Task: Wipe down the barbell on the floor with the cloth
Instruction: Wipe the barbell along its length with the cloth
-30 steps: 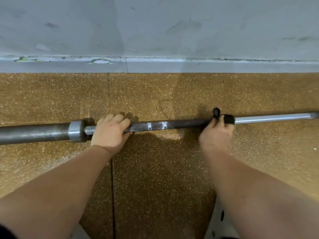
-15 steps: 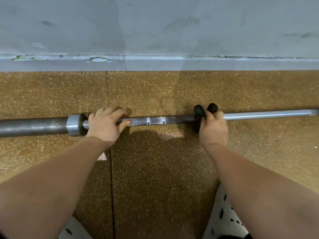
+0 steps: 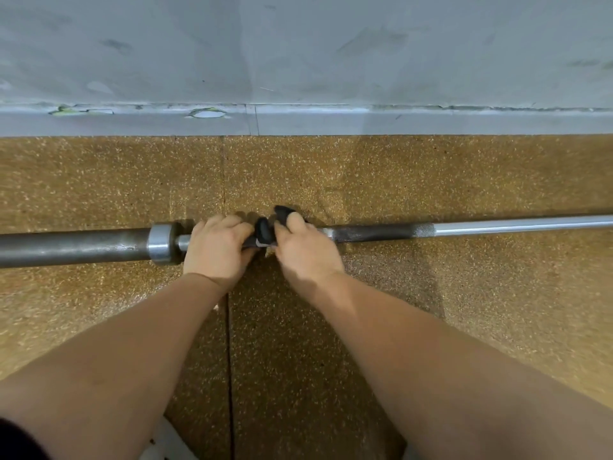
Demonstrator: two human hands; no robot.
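The floor [image 3: 431, 180] is a brown speckled surface with small pale flecks, and a thin dark seam [image 3: 229, 343] runs across it from the wall toward the camera. Behind it stands a grey wall [image 3: 298, 44] with dull smudges, and along its foot runs a paler grey baseboard [image 3: 365, 122], chipped in two places on the left.

Left hand [image 3: 217, 249]: I am curling my fingers down, palm down, forearm stretching forward.
Right hand [image 3: 303, 249]: I am clenching it just beside my left, knuckles up.
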